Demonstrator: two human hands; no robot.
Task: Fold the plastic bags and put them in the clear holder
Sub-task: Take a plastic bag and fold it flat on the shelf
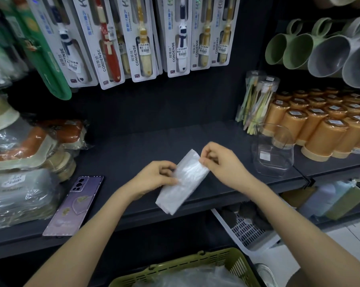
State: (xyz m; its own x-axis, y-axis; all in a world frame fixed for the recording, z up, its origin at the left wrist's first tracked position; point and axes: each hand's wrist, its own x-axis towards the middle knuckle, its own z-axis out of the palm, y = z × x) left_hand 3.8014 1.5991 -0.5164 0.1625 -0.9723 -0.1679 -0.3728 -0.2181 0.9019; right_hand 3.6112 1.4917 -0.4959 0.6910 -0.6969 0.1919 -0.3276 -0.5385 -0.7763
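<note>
A dark shelf (pixel 154 141) crosses mid-frame, backed by a dark panel (pixel 154 104). Pale floor (pixel 353 239) (seemingly tiled) shows lower right.

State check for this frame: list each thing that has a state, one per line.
plastic bag: folded into a narrow strip, held by both hands.
left hand: pinches the bag's middle edge.
right hand: pinches the bag's far corner.
clear holder: upright on the shelf, untouched; contents unclear.
phone: lying back up on the shelf.
green basket: holds more loose plastic.
</note>
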